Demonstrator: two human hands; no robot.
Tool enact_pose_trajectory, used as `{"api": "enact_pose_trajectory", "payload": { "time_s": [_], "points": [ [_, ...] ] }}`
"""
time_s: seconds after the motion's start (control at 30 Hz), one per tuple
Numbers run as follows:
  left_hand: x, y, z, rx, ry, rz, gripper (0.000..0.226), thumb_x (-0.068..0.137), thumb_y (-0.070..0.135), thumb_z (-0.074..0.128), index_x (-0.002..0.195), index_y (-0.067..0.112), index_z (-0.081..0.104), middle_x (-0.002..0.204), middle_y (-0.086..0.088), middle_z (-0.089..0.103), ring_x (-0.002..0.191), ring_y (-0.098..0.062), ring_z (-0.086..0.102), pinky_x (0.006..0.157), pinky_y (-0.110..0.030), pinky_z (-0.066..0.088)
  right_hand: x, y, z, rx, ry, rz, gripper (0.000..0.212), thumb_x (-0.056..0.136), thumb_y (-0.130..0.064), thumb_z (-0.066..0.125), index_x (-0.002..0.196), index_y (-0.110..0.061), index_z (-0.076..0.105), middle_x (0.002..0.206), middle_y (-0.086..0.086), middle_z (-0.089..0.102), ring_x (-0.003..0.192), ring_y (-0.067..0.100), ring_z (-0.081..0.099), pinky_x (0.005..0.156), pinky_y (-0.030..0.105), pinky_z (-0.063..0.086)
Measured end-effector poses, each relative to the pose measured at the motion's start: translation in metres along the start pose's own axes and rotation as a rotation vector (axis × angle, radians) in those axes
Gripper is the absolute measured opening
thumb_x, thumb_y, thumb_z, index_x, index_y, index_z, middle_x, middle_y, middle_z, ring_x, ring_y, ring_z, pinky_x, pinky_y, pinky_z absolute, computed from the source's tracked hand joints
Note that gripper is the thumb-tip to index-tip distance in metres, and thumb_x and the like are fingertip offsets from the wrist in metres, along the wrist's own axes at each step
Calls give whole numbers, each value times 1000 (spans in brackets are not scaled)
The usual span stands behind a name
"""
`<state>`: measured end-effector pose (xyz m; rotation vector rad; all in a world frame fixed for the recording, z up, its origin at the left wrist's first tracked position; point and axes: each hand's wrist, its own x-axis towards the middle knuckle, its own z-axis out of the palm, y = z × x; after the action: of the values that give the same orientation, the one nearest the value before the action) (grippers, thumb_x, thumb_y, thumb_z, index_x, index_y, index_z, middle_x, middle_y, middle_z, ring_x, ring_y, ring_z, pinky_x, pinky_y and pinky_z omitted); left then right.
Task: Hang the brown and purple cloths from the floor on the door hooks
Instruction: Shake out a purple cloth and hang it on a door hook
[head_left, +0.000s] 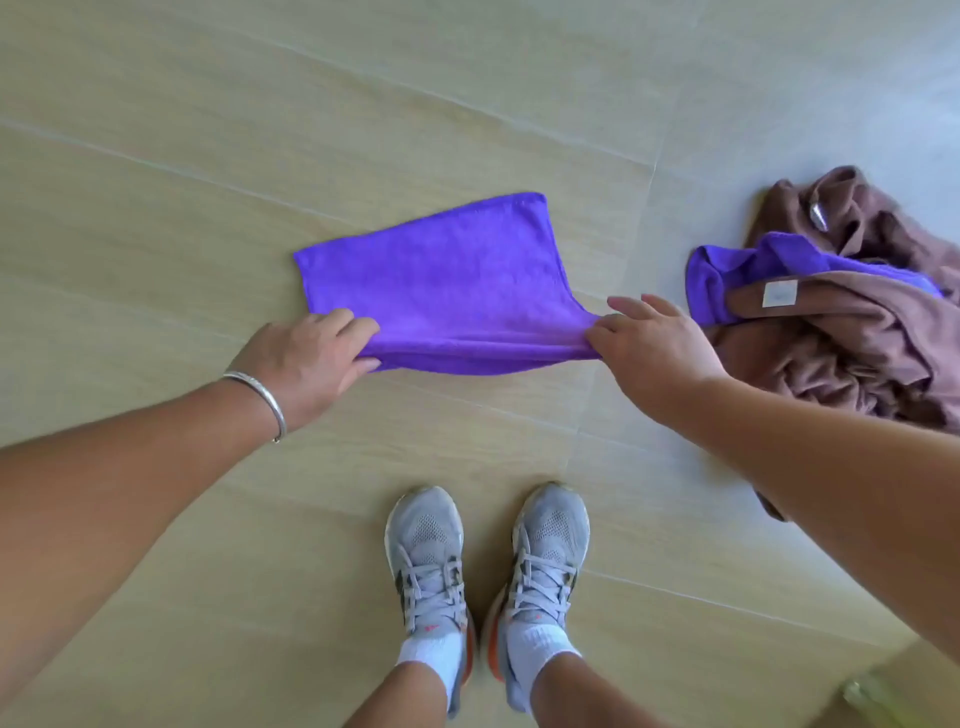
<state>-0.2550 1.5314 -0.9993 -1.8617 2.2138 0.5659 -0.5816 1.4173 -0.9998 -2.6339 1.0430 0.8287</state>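
Partly frame-cut: brown cloth (852, 332); both hands pinch purple cloth (441, 280).

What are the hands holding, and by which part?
A purple cloth: the left hand and right hand each pinch one near corner, stretching that edge between them.

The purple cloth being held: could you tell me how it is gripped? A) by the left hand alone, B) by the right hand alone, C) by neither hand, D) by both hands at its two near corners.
D: the left hand and the right hand each pinch a near corner of the purple cloth.
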Motion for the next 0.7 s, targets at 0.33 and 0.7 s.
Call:
{"api": "enact_pose_trajectory", "payload": {
  "time_s": [0.33,0.7],
  "points": [
    [-47,25,-201,114,-282,-210,24,95,44,44,103,27,58,99,3,68,95,-23,63,68,-29,42,-109,26,-174,128,29,97,25,99,-30,38,118,-30,56,124,-14,59,136,10,34,112,30,20],
    [-125,86,-504,-43,-275,-289,18,92,20,43,88,25,60,79,0,58,72,-26,54,58,-27,34,-266,48,-411,392,324,198,33,94,-17,51,126,-16,59,135,0,56,132,21,43,110,38,30]
  ]
}}
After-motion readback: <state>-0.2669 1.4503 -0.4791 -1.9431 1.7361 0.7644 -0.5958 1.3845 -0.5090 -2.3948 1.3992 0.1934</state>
